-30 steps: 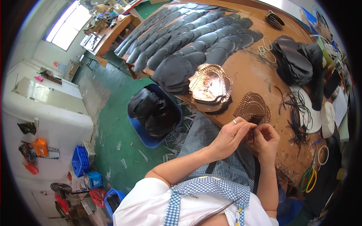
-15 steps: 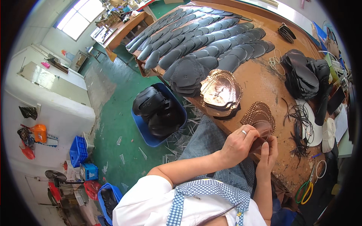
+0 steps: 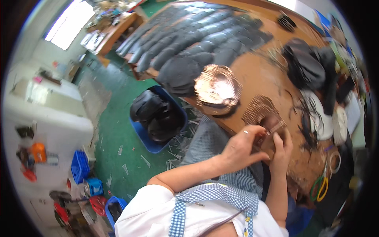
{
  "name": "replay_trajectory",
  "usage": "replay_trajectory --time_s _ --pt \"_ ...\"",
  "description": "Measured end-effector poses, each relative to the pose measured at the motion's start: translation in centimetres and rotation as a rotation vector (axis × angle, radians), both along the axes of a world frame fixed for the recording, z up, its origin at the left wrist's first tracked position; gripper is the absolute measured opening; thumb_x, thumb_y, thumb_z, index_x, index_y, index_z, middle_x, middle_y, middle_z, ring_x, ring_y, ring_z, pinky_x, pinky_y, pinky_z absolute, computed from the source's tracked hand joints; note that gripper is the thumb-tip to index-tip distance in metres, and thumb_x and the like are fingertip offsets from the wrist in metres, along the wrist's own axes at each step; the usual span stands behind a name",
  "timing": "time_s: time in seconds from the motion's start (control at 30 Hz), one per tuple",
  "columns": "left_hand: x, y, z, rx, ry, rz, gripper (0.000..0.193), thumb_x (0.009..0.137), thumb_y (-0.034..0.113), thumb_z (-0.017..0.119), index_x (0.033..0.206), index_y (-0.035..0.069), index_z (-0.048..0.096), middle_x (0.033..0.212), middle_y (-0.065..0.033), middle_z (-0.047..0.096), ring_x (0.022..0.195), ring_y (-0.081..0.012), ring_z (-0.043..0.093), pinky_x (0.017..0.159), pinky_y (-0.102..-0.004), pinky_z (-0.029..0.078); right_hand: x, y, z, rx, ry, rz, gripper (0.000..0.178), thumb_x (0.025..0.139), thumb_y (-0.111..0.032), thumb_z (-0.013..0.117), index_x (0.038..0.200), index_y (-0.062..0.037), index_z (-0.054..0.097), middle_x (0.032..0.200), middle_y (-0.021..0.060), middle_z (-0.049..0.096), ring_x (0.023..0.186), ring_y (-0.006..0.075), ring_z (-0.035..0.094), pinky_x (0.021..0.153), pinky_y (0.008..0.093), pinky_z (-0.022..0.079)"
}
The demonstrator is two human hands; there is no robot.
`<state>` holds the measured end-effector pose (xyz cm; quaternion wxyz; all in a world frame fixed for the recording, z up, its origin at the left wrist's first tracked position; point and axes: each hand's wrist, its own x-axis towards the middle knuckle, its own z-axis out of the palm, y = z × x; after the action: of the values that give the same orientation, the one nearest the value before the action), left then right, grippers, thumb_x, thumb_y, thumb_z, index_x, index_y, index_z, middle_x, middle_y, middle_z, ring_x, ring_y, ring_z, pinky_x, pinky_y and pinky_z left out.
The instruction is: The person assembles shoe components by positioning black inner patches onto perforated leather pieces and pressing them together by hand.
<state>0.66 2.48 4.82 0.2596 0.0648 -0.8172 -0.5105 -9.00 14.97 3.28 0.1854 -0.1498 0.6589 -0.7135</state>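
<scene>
Now the right hand pinches an apparently unfinished brown piece, the left hand close by, fingers parted, while the copper stack sits unheld.

Held piece: is showing brown
Stack: is gleaming copper
Apron: is showing blue-and-white checks

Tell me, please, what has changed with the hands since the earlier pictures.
The left hand has opened its pinch, thumb now apart from the index finger; the right hand still holds the brown leather-like piece. The shiny copper-coloured round stack and the blue plastic tub of black pieces stayed put.
</scene>
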Motion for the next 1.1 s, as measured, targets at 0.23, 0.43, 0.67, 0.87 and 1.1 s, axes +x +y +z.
replay_trajectory --time_s 0.23,0.43,0.67,0.87,1.1 --pt "0.1 -1.4 -1.2 -0.124 -0.012 0.087 0.017 0.080 -0.006 0.069 0.096 0.000 0.066 0.095 -0.0129 0.070 0.083 -0.0233 0.069 0.073 -0.0312 0.055 0.5 0.1 -1.5 -0.109 -0.433 0.184 0.030 0.101 -0.026 0.049 0.103 0.0020 0.059 0.095 0.0125 0.067 0.082 0.0213 0.069 0.071 0.0310 0.059" --pt "0.0 -0.2 -1.7 -0.274 0.058 0.034 0.019 0.077 -0.009 0.069 0.094 0.000 0.068 0.098 -0.0117 0.071 0.086 -0.0252 0.069 0.075 -0.0319 0.056 0.8 1.4 -1.7 -0.329 -0.656 0.220 0.025 0.097 -0.021 0.058 0.109 0.0005 0.061 0.095 0.0100 0.069 0.083 0.0190 0.070 0.071 0.0303 0.059" --pt "0.3 -0.1 -1.6 -0.227 0.090 0.040 0.018 0.076 -0.009 0.071 0.092 0.000 0.068 0.099 -0.0118 0.072 0.086 -0.0245 0.069 0.075 -0.0313 0.055 0.6 1.9 -2.2 -0.461 -0.795 0.328 0.024 0.096 -0.020 0.059 0.107 0.0006 0.062 0.092 0.0082 0.068 0.078 0.0157 0.068 0.070 0.0284 0.059" --pt "0.2 -0.2 -1.2 -0.273 0.064 -0.036 0.017 0.076 -0.009 0.071 0.091 -0.001 0.067 0.097 -0.0122 0.072 0.085 -0.0249 0.069 0.074 -0.0315 0.055 0.9 0.9 -1.6 -0.313 -0.621 0.184 0.010 0.091 -0.010 0.064 0.095 -0.0012 0.062 0.086 0.0051 0.066 0.075 0.0136 0.066 0.063 0.0259 0.055" --pt "0.1 -1.1 -1.3 -0.312 0.010 -0.003 0.015 0.079 -0.009 0.066 0.092 0.000 0.065 0.096 -0.0108 0.071 0.084 -0.0247 0.068 0.073 -0.0329 0.055 1.5 -0.5 -1.5 0.288 0.642 -0.029 0.014 0.078 0.001 0.069 0.087 -0.0003 0.059 0.075 0.0101 0.062 0.064 0.0191 0.066 0.055 0.0302 0.053"
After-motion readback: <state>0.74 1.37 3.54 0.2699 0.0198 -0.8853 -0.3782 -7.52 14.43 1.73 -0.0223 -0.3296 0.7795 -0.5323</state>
